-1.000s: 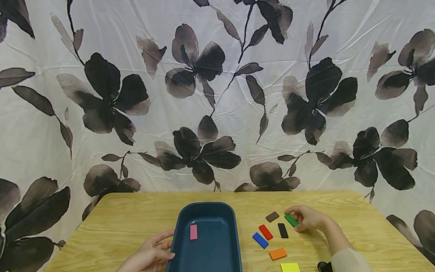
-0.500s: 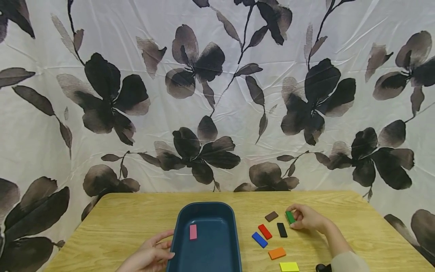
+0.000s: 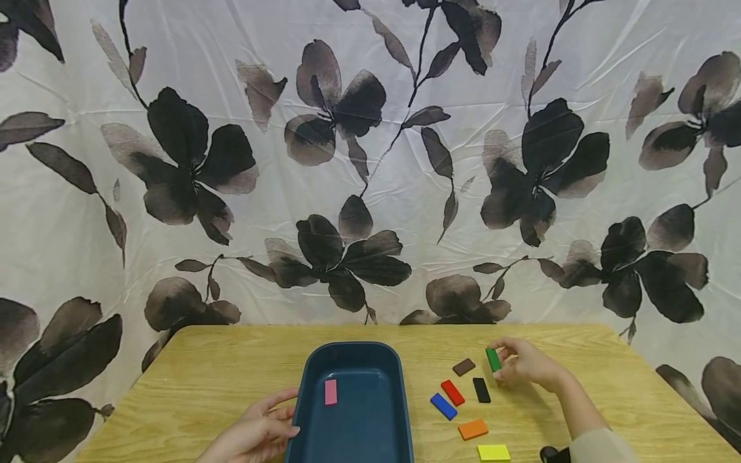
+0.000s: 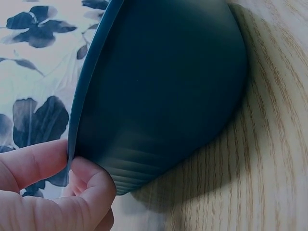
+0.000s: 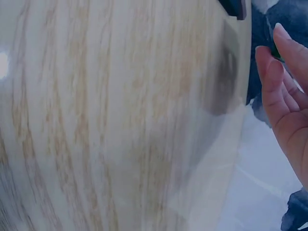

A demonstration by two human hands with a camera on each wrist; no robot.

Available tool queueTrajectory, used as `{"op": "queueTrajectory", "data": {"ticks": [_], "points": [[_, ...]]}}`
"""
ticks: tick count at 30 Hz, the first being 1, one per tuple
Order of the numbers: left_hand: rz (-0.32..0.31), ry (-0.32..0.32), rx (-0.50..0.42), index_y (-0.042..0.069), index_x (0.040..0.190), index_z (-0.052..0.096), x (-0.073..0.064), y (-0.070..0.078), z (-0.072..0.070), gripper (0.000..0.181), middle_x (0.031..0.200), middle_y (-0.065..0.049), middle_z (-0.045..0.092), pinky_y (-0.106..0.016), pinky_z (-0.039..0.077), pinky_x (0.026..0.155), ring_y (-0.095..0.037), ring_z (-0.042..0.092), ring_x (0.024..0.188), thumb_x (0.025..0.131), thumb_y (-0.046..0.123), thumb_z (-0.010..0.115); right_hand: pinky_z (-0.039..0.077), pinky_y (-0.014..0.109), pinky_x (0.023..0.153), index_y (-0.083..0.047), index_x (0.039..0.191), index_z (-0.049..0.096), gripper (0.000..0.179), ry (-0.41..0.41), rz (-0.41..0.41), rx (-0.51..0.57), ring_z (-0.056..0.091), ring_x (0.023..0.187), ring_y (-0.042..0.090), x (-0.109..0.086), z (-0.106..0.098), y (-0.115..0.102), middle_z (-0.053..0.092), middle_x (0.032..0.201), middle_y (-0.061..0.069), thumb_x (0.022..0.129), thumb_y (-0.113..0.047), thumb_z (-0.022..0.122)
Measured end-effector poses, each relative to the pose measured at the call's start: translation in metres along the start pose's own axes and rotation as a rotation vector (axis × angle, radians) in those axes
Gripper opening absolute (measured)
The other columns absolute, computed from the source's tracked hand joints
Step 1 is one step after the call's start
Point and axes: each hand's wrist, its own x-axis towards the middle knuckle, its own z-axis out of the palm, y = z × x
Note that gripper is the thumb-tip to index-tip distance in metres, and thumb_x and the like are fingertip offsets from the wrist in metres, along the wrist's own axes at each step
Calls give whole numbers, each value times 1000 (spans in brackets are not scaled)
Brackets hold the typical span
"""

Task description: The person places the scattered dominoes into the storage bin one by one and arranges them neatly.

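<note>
In the head view a dark blue-green tray (image 3: 356,431) stands on the table, with a pink block (image 3: 330,392) lying inside it. My left hand (image 3: 257,427) pinches the tray's left rim between thumb and fingers; the left wrist view shows this grip on the tray's edge (image 4: 79,110) closely. On the right, my right hand (image 3: 523,364) holds a green block (image 3: 493,360) between thumb and fingertips. Most of that block is hidden behind the fingers in the right wrist view, where only a sliver of green shows.
Between tray and right hand lie flat blocks: brown (image 3: 464,367), black (image 3: 482,390), red (image 3: 453,393), blue (image 3: 443,406), orange (image 3: 473,429) and yellow (image 3: 494,453). A floral curtain (image 3: 428,212) hangs behind the wooden table (image 3: 231,360).
The right hand has picked up the green block, which has turned more upright and moved slightly away from me. The left hand stays on the tray rim.
</note>
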Motion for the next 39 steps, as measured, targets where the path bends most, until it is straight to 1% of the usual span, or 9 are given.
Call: {"op": "queueTrajectory", "data": {"ticks": [5, 9, 12, 15, 17, 24, 31, 35, 39], "points": [[-1, 9, 18, -9, 143, 3, 0, -1, 0, 72, 102, -10, 55, -27, 50, 79, -17, 58, 87, 85, -16, 46, 47, 27, 63, 15, 123, 42, 59, 11, -31, 19, 52, 73, 20, 1, 0, -6, 49, 93, 16, 73, 5, 73], [6, -3, 23, -10, 143, 4, 2, -2, -2, 72, 103, -10, 56, -28, 50, 79, -18, 58, 88, 85, -16, 47, 48, 27, 65, 15, 125, 40, 62, 8, -63, 26, 53, 75, 20, 3, -1, -15, 51, 95, 17, 74, 4, 73], [4, 19, 25, -9, 143, 7, 2, -1, 0, 71, 101, -10, 56, -28, 49, 80, -18, 57, 87, 85, -16, 49, 50, 27, 67, 15, 127, 39, 63, 7, -69, 32, 55, 75, 20, 6, -1, -24, 50, 96, 18, 75, 2, 72], [-1, 48, 42, -9, 143, 6, 2, 1, 2, 72, 100, -10, 54, -28, 49, 80, -19, 56, 86, 85, -17, 48, 50, 29, 68, 13, 128, 39, 63, 1, -61, 40, 54, 74, 19, 9, 1, -33, 48, 97, 19, 76, 0, 72], [0, 52, 45, -9, 143, 5, 2, 1, 2, 72, 99, -10, 53, -28, 49, 79, -19, 56, 86, 85, -17, 48, 50, 31, 69, 12, 128, 40, 62, -7, -62, 49, 54, 73, 19, 11, 3, -39, 47, 98, 18, 76, -1, 72], [-2, 41, 34, -9, 143, 5, 0, 0, 2, 72, 99, -10, 55, -27, 49, 79, -18, 56, 85, 85, -17, 47, 50, 31, 69, 10, 126, 43, 58, -33, -84, 73, 55, 71, 18, 19, 13, -53, 47, 97, 16, 76, 0, 72], [12, -14, 20, -10, 143, 3, 0, -3, -1, 72, 102, -10, 55, -27, 50, 78, -17, 59, 87, 85, -17, 46, 48, 32, 67, 8, 124, 46, 56, -53, -102, 57, 51, 74, 20, 27, 24, -69, 46, 96, 16, 76, -4, 73], [15, -22, 19, -10, 143, 2, 0, -3, -2, 73, 104, -11, 55, -28, 50, 79, -18, 59, 88, 85, -17, 46, 47, 32, 66, 8, 123, 47, 55, -66, -106, 64, 51, 72, 19, 31, 30, -78, 46, 94, 15, 76, -3, 73], [12, -14, 23, -10, 143, 2, 0, -2, -1, 73, 103, -10, 55, -27, 50, 78, -17, 59, 86, 85, -17, 46, 47, 30, 65, 8, 123, 48, 54, -68, -100, 79, 53, 70, 18, 35, 38, -88, 47, 92, 14, 75, -1, 72]]}}
